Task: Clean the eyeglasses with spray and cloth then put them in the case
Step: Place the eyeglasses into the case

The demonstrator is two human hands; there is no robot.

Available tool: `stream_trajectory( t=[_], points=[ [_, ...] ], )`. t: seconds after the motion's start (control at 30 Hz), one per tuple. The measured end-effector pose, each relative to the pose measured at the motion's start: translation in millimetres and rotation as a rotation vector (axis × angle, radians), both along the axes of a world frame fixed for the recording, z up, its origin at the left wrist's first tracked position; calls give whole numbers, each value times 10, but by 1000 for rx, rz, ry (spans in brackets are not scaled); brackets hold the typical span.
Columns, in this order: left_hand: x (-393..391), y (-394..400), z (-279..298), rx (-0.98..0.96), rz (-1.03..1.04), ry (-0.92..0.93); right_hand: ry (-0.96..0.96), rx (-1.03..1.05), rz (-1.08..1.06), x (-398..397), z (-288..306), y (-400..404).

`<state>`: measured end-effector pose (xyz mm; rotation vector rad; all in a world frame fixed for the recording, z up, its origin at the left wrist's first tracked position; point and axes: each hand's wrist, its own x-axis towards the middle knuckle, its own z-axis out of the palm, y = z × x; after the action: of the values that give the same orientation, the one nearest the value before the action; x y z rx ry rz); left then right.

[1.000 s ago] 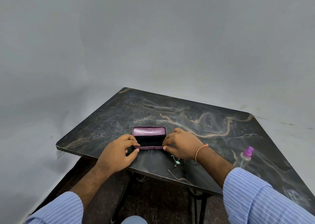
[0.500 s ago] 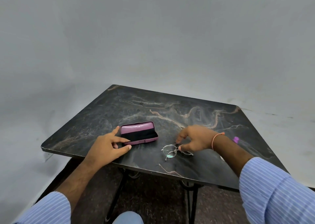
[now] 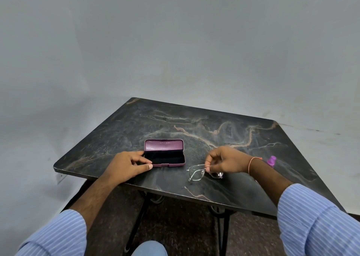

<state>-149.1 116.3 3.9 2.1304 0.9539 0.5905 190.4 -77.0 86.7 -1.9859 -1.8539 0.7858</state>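
Single view only, so no overlap with a second camera. Head-worn wide-angle, aimed forward and down across the bench from its near edge. The bench is seen corner-on, near edge low in frame, far corner toward the grey wall, which fills the upper half. Strong wide-angle spread: both striped sleeves enter from the bottom corners, a knee is cut by the bottom edge. Range is arm's reach: left hand and right hand sit mid-frame, slightly below centre, with the case and eyeglasses resolved well. The purple spray cap is partly hidden behind the right forearm. Floor and bench legs are visible beneath the near edge.
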Motion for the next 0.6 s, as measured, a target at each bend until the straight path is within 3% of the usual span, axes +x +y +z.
stream_trajectory(
  t=[0.17, 0.33, 0.6],
  points=[
    [14, -43, 14, 62, 41, -20, 214, 33, -38, 24, -2, -32],
    [-1, -13, -38, -4, 38, -74, 287, 185, -100, -81, 84, 73],
    [11, 20, -54, -116, -6, -110, 151, 314, -121, -535, 22, 543]
  ],
)
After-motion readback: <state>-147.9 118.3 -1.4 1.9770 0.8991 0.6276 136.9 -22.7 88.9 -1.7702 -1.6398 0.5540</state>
